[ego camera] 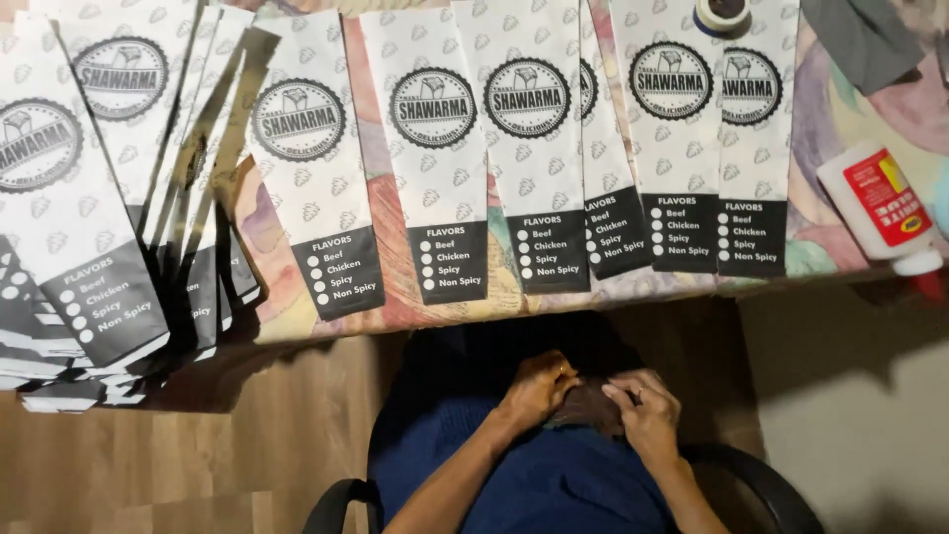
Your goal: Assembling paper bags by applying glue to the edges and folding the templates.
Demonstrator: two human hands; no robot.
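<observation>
Two hands sit low in my lap, nearest to me: my left hand [539, 388] and my right hand [645, 413] are pressed close together, fingers curled in, both pinching a small dark piece of cloth [590, 407] that lies bunched between them over my blue garment. What exactly the cloth is I cannot tell; it is dim down there. I judge the step in hand to be fiddling with or wiping on that cloth, away from the desk, so any next reach calls for letting it go and lifting both hands up and forward over the near edge.

Around me curve the black arms of my chair [766, 485], with wooden floor to the left.

Beyond that, the desk [835, 247] carries a row of long white paper bags [435, 158] with round black emblems and black lower bands, laid side by side with their ends hanging at the near edge. At the left edge a thicker stack of bags [89, 218] overlaps and fans out, some tilted. Toward the right edge a white glue bottle [880, 203] with a red label lies on its side, close to the near edge where a careless sleeve could knock it off. At the far edge sits a roll of tape [722, 14].
</observation>
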